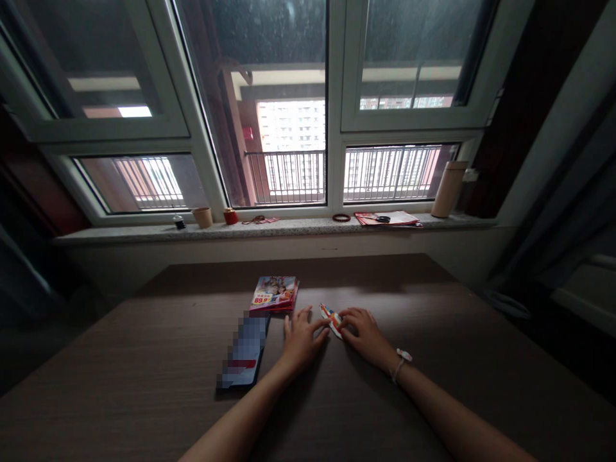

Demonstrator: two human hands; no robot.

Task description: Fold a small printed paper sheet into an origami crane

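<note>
A small piece of folded colourful paper [331, 317], narrow and pointed at its far end, lies on the table between my hands. My left hand [302, 339] rests at its left side with fingers spread, and one fingertip touches the paper's edge. From the right, my right hand [366, 335] has its bent fingers and thumb on the paper, gripping its right edge. A bracelet [398, 366] circles my right wrist. Left of my left hand lies a phone [245, 353], its screen partly blurred out. Just beyond the phone is a stack of printed leaflets [273, 294].
The brown wooden table [144, 346] reaches toward a stone windowsill [298, 229]. On the sill stand a paper cup [203, 218], a red spool-like object [230, 216] and a tall bottle [448, 189]. Scissors [383, 219] lie on papers [402, 219] there.
</note>
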